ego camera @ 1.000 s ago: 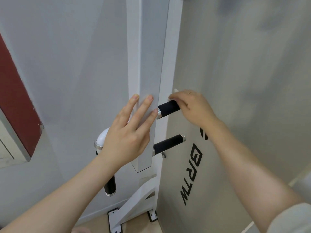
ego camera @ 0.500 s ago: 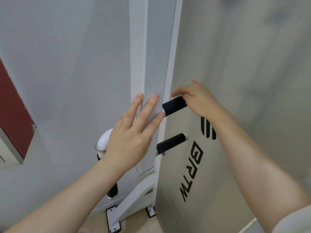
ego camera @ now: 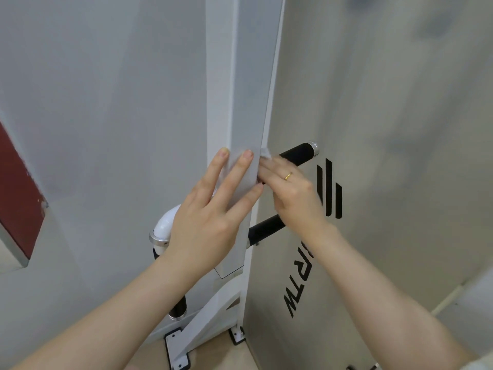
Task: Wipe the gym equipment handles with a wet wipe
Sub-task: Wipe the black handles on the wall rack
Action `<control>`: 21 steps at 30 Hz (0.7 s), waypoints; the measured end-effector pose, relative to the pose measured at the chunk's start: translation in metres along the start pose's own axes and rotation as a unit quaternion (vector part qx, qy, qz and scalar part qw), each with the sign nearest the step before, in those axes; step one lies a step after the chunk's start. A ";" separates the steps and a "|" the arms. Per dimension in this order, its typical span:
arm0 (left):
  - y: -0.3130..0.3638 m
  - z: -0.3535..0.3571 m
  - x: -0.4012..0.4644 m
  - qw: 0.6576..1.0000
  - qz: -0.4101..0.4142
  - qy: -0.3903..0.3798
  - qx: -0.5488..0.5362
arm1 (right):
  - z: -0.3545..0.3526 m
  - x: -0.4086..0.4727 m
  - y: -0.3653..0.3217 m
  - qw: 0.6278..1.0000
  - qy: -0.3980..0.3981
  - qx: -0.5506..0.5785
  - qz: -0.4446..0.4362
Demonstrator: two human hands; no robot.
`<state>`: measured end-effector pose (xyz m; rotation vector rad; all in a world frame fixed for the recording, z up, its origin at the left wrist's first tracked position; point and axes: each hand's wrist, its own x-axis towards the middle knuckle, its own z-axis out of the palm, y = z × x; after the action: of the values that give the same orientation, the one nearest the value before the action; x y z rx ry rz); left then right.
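Nearest: left hand (ego camera: 205,222) flat against the white post (ego camera: 244,102), fingers straight and spread, holding nothing — bracing only. Just beside it, right hand (ego camera: 290,193) with fingers curled over the inner end of the upper handle (ego camera: 297,154), where the bar meets the post; gold ring on one finger. Small white scrap of wet wipe (ego camera: 266,153) poking out above the knuckles, pinched under the fingers — most of it hidden. Hand slightly blurred.

Upper handle: short black bar, chrome cap at the free end, outer half bare. Lower handle (ego camera: 266,229) below it, same make, partly behind the right wrist, untouched. Further left, a white curved tube (ego camera: 167,222) with a chrome collar running down to another black grip (ego camera: 178,307) behind the left forearm. Behind all, grey panel (ego camera: 373,182) with black lettering; floor brackets at the bottom.

Handling, as judgement: wipe looks thin, limp, light — likely to bunch or slip off unless wrapped round the bar and squeezed. Handles rigid, fixed, probably foam or rubber covered, so some drag expected. Best hold: wipe folded over the bar, fingers and thumb closing round it, sliding toward the chrome cap.
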<state>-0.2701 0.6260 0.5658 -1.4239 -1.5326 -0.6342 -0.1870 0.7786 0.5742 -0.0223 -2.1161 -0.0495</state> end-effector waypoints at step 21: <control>-0.006 0.001 0.000 0.999 -0.020 -0.036 0.003 | 0.001 0.005 0.008 0.697 0.242 0.380 0.559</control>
<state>-0.2761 0.6256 0.5672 -1.4283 -1.6220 -0.6078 -0.1906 0.7863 0.5780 -0.7097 -1.1542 1.3825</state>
